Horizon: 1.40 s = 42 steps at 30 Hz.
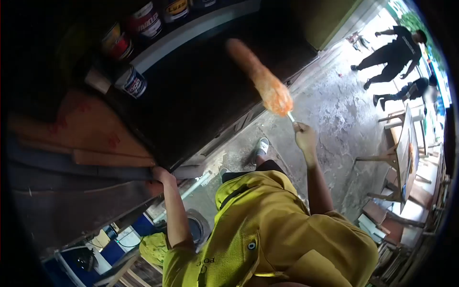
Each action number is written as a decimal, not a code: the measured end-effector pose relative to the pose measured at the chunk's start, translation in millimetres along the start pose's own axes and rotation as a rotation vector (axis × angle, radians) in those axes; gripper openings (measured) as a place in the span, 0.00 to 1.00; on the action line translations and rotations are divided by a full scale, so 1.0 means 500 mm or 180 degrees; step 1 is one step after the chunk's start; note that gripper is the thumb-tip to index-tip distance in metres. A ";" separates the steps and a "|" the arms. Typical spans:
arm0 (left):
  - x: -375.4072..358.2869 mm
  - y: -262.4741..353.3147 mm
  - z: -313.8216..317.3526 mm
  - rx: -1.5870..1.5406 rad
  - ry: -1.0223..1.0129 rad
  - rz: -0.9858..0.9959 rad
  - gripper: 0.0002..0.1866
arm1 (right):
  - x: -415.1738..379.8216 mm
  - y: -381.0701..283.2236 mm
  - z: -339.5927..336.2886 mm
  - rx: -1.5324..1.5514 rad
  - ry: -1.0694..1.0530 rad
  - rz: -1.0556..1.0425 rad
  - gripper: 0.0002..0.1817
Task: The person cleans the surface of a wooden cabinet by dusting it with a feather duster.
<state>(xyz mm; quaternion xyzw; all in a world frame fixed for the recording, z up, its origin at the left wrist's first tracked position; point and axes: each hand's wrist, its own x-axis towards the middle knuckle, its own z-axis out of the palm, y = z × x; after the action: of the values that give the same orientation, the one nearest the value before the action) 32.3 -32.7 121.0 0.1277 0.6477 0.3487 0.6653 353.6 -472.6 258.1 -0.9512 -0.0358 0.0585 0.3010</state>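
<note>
My right hand [305, 136] is closed round the white handle of a fluffy orange and pale duster [273, 92]. The duster's head points up and to the left, in front of a dark panel [201, 81], and its far end is blurred. Over on the left, my left hand [163, 175] is closed on the edge of a long grey sheet [114, 173], its fingertips hidden. Brown cardboard [91, 126] with red marks lies just above that sheet.
Paint cans [132, 82] stand along a shelf at upper left. At right are a wooden table [406, 155] and stacked boards [389, 258]. Two people [393, 52] are at upper right. A bucket [197, 225] and a pale pipe [196, 185] are near my left arm.
</note>
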 end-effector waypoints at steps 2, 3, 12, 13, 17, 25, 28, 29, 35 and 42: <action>0.004 0.007 0.002 -0.0279 -0.0503 0.0045 0.21 | 0.042 0.010 -0.009 0.0091 0.0465 0.0293 0.17; -0.009 -0.065 0.037 0.0103 -0.0326 0.1525 0.21 | 0.062 0.004 -0.018 0.0135 0.0679 0.0263 0.17; 0.162 0.036 -0.071 0.0036 -0.0992 -0.0441 0.29 | 0.079 0.020 -0.026 0.0214 0.0730 -0.0016 0.12; 0.176 -0.040 -0.050 0.0748 -0.0154 0.1504 0.30 | 0.097 0.037 -0.031 -0.0071 0.0680 -0.0115 0.13; 0.153 -0.017 -0.047 0.0104 -0.1051 0.0867 0.34 | 0.154 0.102 -0.072 -0.0143 0.0746 0.0504 0.15; 0.131 -0.022 -0.123 0.5984 0.0198 0.3055 0.46 | 0.284 0.181 -0.153 -0.0467 0.1101 0.0386 0.17; 0.135 -0.054 -0.189 0.7451 0.0734 0.3182 0.50 | 0.368 0.172 -0.151 -0.0584 0.0982 0.0205 0.17; 0.168 -0.051 -0.183 0.7079 0.0427 0.2965 0.49 | 0.409 0.167 -0.140 -0.0611 0.0957 0.0154 0.16; 0.279 -0.017 -0.205 0.4505 -0.0952 0.2012 0.42 | 0.641 0.044 -0.084 -0.0714 0.0324 -0.0198 0.17; 0.240 0.045 -0.176 0.1461 -0.2331 0.1199 0.35 | 0.711 -0.048 0.020 0.0055 0.0084 -0.0626 0.15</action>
<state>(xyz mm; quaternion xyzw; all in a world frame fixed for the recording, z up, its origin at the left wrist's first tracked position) -67.8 34.1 30.9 0.5013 0.3963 0.2431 0.7297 703.6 -410.6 232.3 -0.9411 -0.1246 0.0164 0.3138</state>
